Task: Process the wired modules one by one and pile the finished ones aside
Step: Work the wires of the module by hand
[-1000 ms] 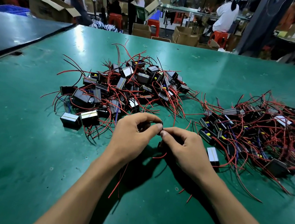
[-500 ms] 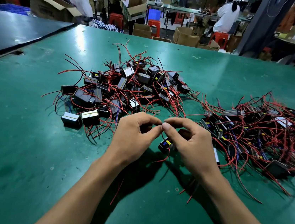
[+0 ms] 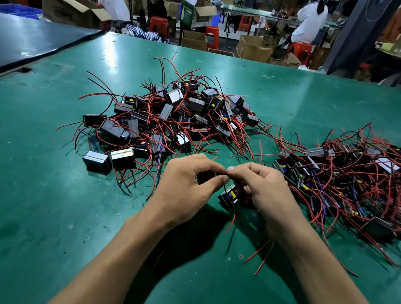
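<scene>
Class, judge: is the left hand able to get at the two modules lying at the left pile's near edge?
Probably not yet: the left hand pinches a wire of the held module together with the right hand. Otherwise only loose red wires lie before the two modules.

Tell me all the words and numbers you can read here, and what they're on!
Nothing here can be read.
Cardboard box, far left: dark print, too blurred.
White label in the right pile: too small.
Green carton at the back: marks too blurred.
Held module: no print shows.
</scene>
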A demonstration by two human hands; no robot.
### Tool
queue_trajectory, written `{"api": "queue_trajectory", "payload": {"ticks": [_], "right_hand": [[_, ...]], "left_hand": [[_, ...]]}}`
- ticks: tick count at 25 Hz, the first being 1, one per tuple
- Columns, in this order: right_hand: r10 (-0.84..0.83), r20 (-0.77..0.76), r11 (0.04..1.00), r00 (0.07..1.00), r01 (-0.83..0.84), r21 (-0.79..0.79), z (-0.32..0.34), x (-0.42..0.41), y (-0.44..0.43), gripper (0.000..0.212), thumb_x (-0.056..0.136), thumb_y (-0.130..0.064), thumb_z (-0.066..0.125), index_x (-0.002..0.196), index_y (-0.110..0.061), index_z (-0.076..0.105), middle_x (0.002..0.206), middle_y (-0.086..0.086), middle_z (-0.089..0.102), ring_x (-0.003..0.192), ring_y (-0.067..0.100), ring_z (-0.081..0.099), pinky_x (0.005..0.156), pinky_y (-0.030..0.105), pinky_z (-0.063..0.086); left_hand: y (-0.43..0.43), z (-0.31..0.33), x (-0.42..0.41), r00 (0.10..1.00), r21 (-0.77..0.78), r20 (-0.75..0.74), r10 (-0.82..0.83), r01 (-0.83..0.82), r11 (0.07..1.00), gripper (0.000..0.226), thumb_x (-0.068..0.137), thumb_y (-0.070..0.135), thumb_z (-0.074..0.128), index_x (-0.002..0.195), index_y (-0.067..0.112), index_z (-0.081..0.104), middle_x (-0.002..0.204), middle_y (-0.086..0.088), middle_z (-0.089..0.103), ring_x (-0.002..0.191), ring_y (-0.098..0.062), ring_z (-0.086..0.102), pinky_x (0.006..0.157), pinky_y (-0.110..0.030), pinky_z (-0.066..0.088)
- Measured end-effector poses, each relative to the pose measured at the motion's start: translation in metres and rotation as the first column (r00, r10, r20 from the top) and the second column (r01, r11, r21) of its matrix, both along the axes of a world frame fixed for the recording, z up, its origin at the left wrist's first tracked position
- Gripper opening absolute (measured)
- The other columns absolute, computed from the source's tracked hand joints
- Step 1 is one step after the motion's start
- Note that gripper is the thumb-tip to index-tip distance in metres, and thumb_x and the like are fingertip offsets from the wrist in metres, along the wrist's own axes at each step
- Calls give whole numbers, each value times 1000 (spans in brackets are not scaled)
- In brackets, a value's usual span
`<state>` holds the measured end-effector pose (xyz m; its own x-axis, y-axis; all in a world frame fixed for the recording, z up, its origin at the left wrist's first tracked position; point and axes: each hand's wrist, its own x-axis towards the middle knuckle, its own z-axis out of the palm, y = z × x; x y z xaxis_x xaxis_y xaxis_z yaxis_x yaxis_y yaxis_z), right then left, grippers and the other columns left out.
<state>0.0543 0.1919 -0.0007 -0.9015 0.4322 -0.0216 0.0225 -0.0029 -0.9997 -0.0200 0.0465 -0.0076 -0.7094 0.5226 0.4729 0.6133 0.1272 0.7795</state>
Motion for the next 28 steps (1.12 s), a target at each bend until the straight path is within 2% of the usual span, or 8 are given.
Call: {"api": "queue_trajectory", "payload": {"ticks": [4,8,14,18,20,23,25,28], "right_hand": [[-4,-183,923,983,74,379,-2,4,2,5,87,-19,77,87,-20,72,75,-8,69,59,7,57,58,21,46],[33,-197,875,980,67,479,-7,3,6,6,89,-19,75,89,-24,76,75,-14,72,55,7,54,56,20,45],[74,-10,991,997,-72,111,-5,4,9,12,84,-23,77,83,-11,75,64,0,58,54,10,46,49,16,38],[43,86,997,995,-38,-61,-6,-1,1,15,87,-20,73,75,-12,69,58,-1,46,45,8,38,42,15,31],[44,61,998,997,-41,-53,-5,1,-1,16,88,-18,73,75,-10,69,58,-1,50,48,11,43,45,17,35],[39,-20,966,999,-33,255,-1,8,-1,4,86,-16,77,83,-15,76,67,-5,69,56,9,59,55,17,46],[-3,-89,872,996,46,488,-3,10,1,7,85,-16,79,87,-22,76,73,-8,73,57,10,62,58,18,49],[9,-191,769,982,115,628,-6,9,1,17,87,-16,77,102,-22,75,82,-12,69,56,8,57,57,16,45]], "left_hand": [[-1,-2,-4,993,21,119,-24,21,1000,7,85,9,75,91,7,78,78,-8,68,72,-23,61,66,-34,49],[-3,-2,-7,985,21,174,-25,21,1000,5,85,12,75,89,11,78,79,-6,70,69,-18,62,66,-34,51],[-5,0,-3,997,-2,80,9,-9,1000,4,84,11,76,86,10,78,75,1,68,64,-3,55,63,-15,42],[-3,1,0,999,-37,-14,52,-52,998,7,83,12,77,89,9,79,77,0,69,69,-9,60,64,-20,47],[-4,0,-1,998,-48,-5,65,-65,997,6,83,12,76,88,10,79,77,-1,70,69,-11,60,65,-24,48],[-5,-1,-6,995,-16,76,71,-70,997,3,84,12,75,84,12,79,76,0,70,67,-11,60,63,-23,47],[-5,-1,-7,991,-23,118,59,-57,998,3,84,13,75,83,14,79,76,1,70,68,-13,61,63,-24,48],[-7,-1,-9,986,-57,163,12,-3,998,4,85,17,75,86,16,79,77,0,71,74,-19,65,69,-34,53]]}}
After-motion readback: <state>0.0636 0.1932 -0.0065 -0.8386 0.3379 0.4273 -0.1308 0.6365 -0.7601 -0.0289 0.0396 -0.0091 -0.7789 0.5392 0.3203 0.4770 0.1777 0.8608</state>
